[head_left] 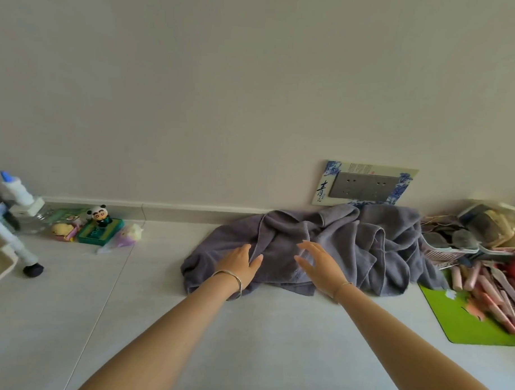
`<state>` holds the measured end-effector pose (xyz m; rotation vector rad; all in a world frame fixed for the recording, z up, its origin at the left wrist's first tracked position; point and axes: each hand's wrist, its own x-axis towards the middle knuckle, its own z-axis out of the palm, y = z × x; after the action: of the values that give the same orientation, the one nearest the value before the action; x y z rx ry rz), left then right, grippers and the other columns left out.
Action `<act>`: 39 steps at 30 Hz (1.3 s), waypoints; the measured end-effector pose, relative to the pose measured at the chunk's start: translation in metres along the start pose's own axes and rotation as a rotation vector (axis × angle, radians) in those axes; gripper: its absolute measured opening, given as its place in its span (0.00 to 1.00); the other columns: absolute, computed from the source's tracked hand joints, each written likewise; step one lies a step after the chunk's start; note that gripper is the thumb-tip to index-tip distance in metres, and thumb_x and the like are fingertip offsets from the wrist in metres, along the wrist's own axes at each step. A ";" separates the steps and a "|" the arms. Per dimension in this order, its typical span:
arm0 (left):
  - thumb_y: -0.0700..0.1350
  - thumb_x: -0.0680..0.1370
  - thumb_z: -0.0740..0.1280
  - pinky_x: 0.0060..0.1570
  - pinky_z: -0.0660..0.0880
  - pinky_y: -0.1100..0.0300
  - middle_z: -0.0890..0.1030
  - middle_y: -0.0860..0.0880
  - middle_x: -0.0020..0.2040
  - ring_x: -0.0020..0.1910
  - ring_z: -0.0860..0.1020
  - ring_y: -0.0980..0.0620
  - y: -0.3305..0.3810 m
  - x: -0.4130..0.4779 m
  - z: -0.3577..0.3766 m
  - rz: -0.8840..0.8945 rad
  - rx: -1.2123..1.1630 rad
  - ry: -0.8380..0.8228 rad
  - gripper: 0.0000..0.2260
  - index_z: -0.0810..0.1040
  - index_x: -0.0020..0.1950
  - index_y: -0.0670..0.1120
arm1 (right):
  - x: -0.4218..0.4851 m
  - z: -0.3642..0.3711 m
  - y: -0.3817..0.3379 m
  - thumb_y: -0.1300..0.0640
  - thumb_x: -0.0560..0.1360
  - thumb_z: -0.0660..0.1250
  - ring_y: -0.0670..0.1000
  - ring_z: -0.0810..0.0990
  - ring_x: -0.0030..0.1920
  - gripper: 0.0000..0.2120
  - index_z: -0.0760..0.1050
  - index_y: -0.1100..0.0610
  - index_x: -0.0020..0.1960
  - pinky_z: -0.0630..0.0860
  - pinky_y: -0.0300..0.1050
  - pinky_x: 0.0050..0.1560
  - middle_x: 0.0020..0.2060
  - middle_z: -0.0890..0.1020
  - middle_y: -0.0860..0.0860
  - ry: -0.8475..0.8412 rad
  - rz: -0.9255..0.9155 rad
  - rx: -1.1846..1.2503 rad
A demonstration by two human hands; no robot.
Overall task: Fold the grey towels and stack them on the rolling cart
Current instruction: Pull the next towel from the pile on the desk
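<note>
Forearms (169, 337) reach up-frame: left hand (242, 264) flat, fingers (246, 250) straight, on grey towels (345, 241) heaped centre-right on the floor (259, 355), right hand (321, 268) hovering, fingers spread; find one hem, peel a single towel off first.

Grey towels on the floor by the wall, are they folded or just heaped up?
Not folded: the grey fabric towels lie in a crumpled, wrinkled heap on the pale tiled floor against the wall.
</note>
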<state>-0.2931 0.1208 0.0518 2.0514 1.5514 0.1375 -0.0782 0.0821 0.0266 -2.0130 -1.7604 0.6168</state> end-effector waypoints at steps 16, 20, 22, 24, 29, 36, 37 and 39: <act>0.54 0.82 0.51 0.67 0.65 0.52 0.69 0.48 0.70 0.70 0.66 0.48 0.078 0.111 0.030 0.166 -0.191 0.081 0.21 0.64 0.72 0.47 | 0.099 -0.050 0.069 0.43 0.81 0.47 0.59 0.61 0.68 0.21 0.70 0.45 0.69 0.56 0.53 0.69 0.65 0.70 0.55 0.005 0.218 -0.106; 0.53 0.82 0.51 0.68 0.63 0.54 0.69 0.49 0.71 0.70 0.65 0.50 0.093 0.121 0.035 0.236 -0.176 0.069 0.21 0.65 0.72 0.47 | 0.104 -0.058 0.076 0.44 0.81 0.44 0.59 0.64 0.67 0.25 0.73 0.51 0.66 0.59 0.54 0.67 0.65 0.73 0.57 -0.052 0.275 -0.153; 0.53 0.82 0.51 0.69 0.61 0.55 0.68 0.49 0.71 0.71 0.64 0.50 0.097 0.125 0.037 0.266 -0.157 0.060 0.21 0.65 0.72 0.46 | 0.101 -0.063 0.082 0.44 0.82 0.45 0.58 0.69 0.65 0.26 0.77 0.53 0.62 0.63 0.52 0.66 0.62 0.77 0.55 -0.047 0.284 -0.090; 0.52 0.82 0.51 0.71 0.58 0.56 0.67 0.49 0.72 0.72 0.62 0.51 0.101 0.130 0.039 0.296 -0.135 0.039 0.20 0.65 0.72 0.46 | 0.099 -0.070 0.088 0.45 0.82 0.48 0.55 0.74 0.61 0.25 0.80 0.54 0.56 0.66 0.48 0.65 0.57 0.81 0.52 -0.008 0.285 0.117; 0.52 0.82 0.51 0.71 0.56 0.57 0.67 0.47 0.72 0.72 0.62 0.50 0.117 0.141 0.050 0.327 -0.065 0.010 0.21 0.64 0.73 0.45 | 0.097 -0.077 0.101 0.48 0.81 0.54 0.51 0.76 0.57 0.17 0.80 0.54 0.55 0.69 0.48 0.61 0.52 0.81 0.53 0.035 0.131 0.174; 0.55 0.83 0.44 0.71 0.56 0.53 0.67 0.46 0.72 0.73 0.60 0.45 0.108 0.138 0.056 0.194 -0.011 -0.201 0.23 0.63 0.74 0.50 | 0.111 -0.067 0.089 0.53 0.80 0.59 0.50 0.77 0.54 0.15 0.73 0.52 0.65 0.71 0.44 0.61 0.52 0.80 0.52 -0.099 0.022 0.116; 0.55 0.83 0.43 0.71 0.56 0.53 0.67 0.46 0.72 0.74 0.59 0.45 0.104 0.135 0.056 0.192 0.003 -0.217 0.22 0.63 0.73 0.51 | 0.114 -0.065 0.090 0.52 0.79 0.59 0.52 0.77 0.52 0.16 0.72 0.50 0.66 0.72 0.48 0.60 0.51 0.79 0.53 -0.129 0.014 0.018; 0.55 0.82 0.43 0.70 0.58 0.52 0.70 0.44 0.70 0.72 0.62 0.44 0.098 0.131 0.056 0.187 0.022 -0.202 0.23 0.65 0.72 0.51 | 0.116 -0.065 0.090 0.50 0.80 0.57 0.54 0.77 0.54 0.17 0.69 0.47 0.69 0.71 0.51 0.61 0.54 0.76 0.54 -0.197 0.006 -0.179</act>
<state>-0.1442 0.2023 0.0209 2.1522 1.2451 -0.0177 0.0449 0.1853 0.0220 -2.1395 -1.9871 0.7035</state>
